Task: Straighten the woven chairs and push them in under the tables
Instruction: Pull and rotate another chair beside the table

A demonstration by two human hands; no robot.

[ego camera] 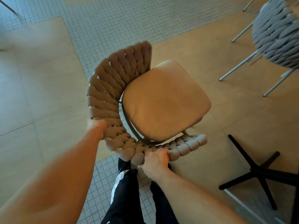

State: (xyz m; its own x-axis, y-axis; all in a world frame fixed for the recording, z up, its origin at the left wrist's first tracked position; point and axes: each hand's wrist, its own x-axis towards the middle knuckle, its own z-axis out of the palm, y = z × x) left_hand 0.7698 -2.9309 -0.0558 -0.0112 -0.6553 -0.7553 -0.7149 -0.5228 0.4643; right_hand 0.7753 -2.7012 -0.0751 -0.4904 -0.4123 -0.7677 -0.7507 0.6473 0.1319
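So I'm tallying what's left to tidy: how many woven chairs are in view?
2. One woven chair at centre, gripped by both hands; a grey chair at the top right edge, partly cut off. Others may sit outside the frame.

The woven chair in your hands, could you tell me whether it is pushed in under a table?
Not in. The woven chair stands on open floor; the only table base visible is beside it.

Thick woven-rope chair [106, 94], smooth matt cushion [165, 101]

A tan woven chair [123, 101] with a padded seat stands mid-floor; a grey woven chair [278, 33] sits off at two o'clock.
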